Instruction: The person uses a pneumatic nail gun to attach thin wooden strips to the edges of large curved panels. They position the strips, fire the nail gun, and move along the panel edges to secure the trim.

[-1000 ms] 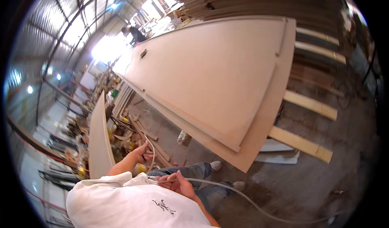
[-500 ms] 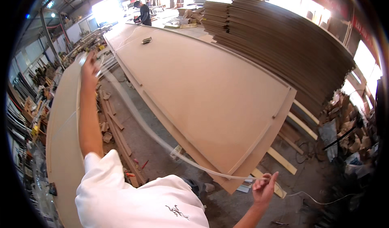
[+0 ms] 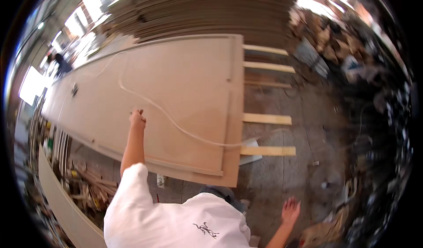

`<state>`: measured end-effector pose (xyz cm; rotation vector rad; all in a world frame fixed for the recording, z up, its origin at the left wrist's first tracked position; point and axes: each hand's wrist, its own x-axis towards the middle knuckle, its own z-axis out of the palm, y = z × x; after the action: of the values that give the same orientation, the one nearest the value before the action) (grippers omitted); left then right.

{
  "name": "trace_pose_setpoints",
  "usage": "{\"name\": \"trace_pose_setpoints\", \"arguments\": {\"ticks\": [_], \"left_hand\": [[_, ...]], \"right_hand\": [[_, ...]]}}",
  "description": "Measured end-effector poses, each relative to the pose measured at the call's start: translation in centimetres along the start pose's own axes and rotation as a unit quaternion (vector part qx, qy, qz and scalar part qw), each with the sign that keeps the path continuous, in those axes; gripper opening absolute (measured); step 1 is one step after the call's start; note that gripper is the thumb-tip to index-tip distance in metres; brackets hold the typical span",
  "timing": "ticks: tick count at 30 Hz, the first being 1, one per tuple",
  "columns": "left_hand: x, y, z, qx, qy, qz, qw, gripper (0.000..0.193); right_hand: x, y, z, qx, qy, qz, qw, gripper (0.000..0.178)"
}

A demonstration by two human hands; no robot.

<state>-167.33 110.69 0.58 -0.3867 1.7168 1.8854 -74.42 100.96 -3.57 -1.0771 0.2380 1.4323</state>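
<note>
The left hand (image 3: 137,118) is reaching out over the long pale board (image 3: 176,98), its fingers curled in toward the palm; whether it is gripping anything I cannot tell, since the hand is small and seen from behind. A thin whitish hose (image 3: 176,123) is lying in loose curves across the board's face, starting near the far left, bending just beside the left hand and running down to the right, where it is slipping off the board's end edge near a wooden batten. So the hose is resting on the board for most of its visible length, with its tail hanging over toward the floor; judging from that, the laying-out looks largely done on this end, while the hose is not lying straight.

Moving right, four pale wooden battens (image 3: 267,118) are sticking out from under the board's end, lying flat on the grey floor (image 3: 308,115). Behind them one tall stack of sheets (image 3: 202,10) is rising at the top of the view.

At the lower right, the right hand (image 3: 290,210) is hanging free above the floor with fingers spread, holding nothing.

Counted: one board in use, one hose, four battens showing, one stack, and one other person (image 3: 59,65) standing far off at the left.
</note>
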Motion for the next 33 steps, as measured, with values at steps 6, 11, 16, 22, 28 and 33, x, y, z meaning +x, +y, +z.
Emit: {"name": "trace_pose_setpoints", "arguments": {"ticks": [6,11,16,22,28,33], "left_hand": [[-37.9,-18.0,12.7,0.224,-0.345,-0.068,0.909,0.035],[-61.4,-33.8,10.2,0.457,-0.613,-0.285,0.578,0.039],[-78.7,-42.4,5.6,0.582,-0.65,-0.359,0.331,0.041],[-95.1,-48.9,5.3,0.583,-0.669,-0.369,0.277,0.05],[-103.0,-58.6,10.9,0.592,-0.643,-0.385,0.296,0.041],[-110.3,-64.2,15.0,0.555,-0.694,-0.345,0.303,0.024]], "right_hand": [[-24.3,8.2,-36.6,0.251,0.205,-0.177,0.929,0.039],[-29.3,8.0,-30.7,0.284,0.28,-0.378,0.835,0.019],[-33.5,3.1,-30.8,0.222,0.552,-0.349,0.723,0.028],[-38.3,-3.2,-33.6,-0.143,0.82,-0.155,0.532,0.055],[-35.4,-8.3,-44.2,-0.261,0.817,0.113,0.501,0.083],[-37.8,-8.0,-51.1,-0.204,0.82,0.195,0.497,0.087]]}}
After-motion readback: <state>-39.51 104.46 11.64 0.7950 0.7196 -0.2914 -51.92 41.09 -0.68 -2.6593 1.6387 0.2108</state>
